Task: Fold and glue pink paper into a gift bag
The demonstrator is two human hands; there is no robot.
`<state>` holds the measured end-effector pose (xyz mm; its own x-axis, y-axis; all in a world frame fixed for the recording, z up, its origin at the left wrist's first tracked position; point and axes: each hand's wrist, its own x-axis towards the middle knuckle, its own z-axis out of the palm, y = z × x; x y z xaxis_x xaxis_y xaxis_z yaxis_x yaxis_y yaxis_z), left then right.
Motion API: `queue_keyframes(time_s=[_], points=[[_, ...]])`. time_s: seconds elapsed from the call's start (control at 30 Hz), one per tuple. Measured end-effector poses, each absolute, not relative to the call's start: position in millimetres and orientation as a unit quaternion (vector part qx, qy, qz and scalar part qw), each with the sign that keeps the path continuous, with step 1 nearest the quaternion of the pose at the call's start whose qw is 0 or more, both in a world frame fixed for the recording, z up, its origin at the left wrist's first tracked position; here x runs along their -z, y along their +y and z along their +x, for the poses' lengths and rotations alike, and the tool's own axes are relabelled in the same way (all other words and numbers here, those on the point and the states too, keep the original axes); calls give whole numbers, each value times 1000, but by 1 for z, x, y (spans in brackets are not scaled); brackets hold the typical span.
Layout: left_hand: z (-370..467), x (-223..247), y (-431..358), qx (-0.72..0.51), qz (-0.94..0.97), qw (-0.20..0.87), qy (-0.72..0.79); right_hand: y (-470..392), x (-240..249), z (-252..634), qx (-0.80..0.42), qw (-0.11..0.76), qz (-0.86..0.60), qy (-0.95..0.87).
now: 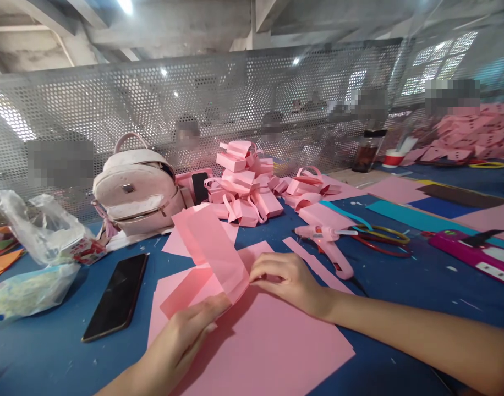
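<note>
Between my hands is a folded pink paper piece (213,242), with one long flap standing up and away from me. My left hand (190,330) grips its lower left edge, fingers closed along the fold. At the lower right corner, my right hand (287,278) pinches the paper between thumb and fingertips. Beneath both hands lie flat pink paper sheets (272,346) on the blue table. A pink hot glue gun (327,242) rests just beyond my right hand, beside a narrow pink paper strip (313,264).
A pile of folded pink paper boxes (247,184) stands behind the sheets. On the left are a pale pink backpack (134,190), a black phone (115,297) and a plastic bag (45,231). Scissors (384,239) and a magenta power strip (470,253) lie right. A perforated metal screen (219,93) closes the back.
</note>
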<state>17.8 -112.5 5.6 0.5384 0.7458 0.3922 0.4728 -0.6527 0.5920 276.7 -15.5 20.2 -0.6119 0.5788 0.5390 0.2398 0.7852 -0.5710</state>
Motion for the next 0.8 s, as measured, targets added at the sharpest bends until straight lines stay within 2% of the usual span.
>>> queue_keyframes(time_s=[0.2, 0.5, 0.8], points=[[23, -6, -109, -297, 884, 161, 322, -13, -17, 278, -183, 370, -207, -887], [35, -16, -108, -284, 914, 45, 286, -21, -16, 273, 6, 387, -88, -918], [30, -4, -105, -274, 924, -39, 265, -25, -21, 272, 32, 366, -71, -927]])
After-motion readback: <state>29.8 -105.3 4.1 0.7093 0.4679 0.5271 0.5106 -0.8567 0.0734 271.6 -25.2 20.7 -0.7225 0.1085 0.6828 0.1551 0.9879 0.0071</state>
